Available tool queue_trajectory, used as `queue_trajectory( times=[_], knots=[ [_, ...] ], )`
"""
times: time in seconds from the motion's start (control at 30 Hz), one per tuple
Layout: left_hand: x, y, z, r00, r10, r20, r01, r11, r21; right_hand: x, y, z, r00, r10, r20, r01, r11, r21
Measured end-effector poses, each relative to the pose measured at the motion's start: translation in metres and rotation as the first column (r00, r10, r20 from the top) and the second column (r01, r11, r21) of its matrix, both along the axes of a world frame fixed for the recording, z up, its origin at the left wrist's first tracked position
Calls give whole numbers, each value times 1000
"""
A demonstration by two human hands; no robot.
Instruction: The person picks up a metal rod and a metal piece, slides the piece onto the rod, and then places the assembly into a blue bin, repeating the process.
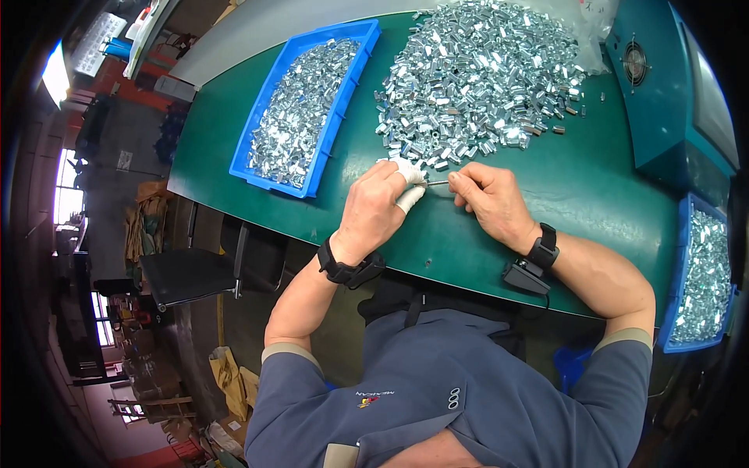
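My left hand (373, 204), with white wraps on thumb and forefinger, is closed in a pinch at the near edge of the heap. What sits between its fingertips is mostly hidden, seemingly a small silvery metal piece. Between the thumb and fingers of my right hand (496, 206) is a thin metal rod (438, 183), its other end meeting the left fingertips. Just beyond both hands spreads a large heap of small, shiny metal sleeve-like pieces (476, 78) on the green tabletop (577, 210).
A blue tray (337, 129) full of similar pieces lies at left, another blue tray (672, 308) at far right. A teal machine (663, 101) with a fan grille stands at the right back. Clear plastic bag (594, 35) behind the heap. Black chair (191, 273) at left.
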State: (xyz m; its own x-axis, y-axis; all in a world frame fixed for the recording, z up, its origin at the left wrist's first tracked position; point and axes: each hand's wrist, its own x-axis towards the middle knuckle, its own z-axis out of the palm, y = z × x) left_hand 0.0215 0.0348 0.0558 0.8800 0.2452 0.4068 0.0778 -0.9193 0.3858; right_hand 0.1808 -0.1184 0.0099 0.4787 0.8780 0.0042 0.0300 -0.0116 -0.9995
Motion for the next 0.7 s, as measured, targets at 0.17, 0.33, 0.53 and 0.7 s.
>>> queue_trajectory(
  times=[0.17, 0.33, 0.53, 0.7],
  knots=[
    [5, -4, -4, 998, -67, 13, 68, 996, -56, 1, -3, 4, 992, 74, 104, -69, 996, -47],
    [6, -5, -4, 995, -60, 82, 62, 998, -21, -1, -1, 3, 989, 82, 125, -77, 996, -44],
    [4, -6, 0, 996, -47, 74, 48, 999, -10, 0, -1, 2, 994, 74, 82, -70, 996, -50],
    [-16, 5, 0, 999, -17, 42, 18, 1000, -10, -1, 0, -6, 995, 89, 36, -90, 996, 17]
  ],
)
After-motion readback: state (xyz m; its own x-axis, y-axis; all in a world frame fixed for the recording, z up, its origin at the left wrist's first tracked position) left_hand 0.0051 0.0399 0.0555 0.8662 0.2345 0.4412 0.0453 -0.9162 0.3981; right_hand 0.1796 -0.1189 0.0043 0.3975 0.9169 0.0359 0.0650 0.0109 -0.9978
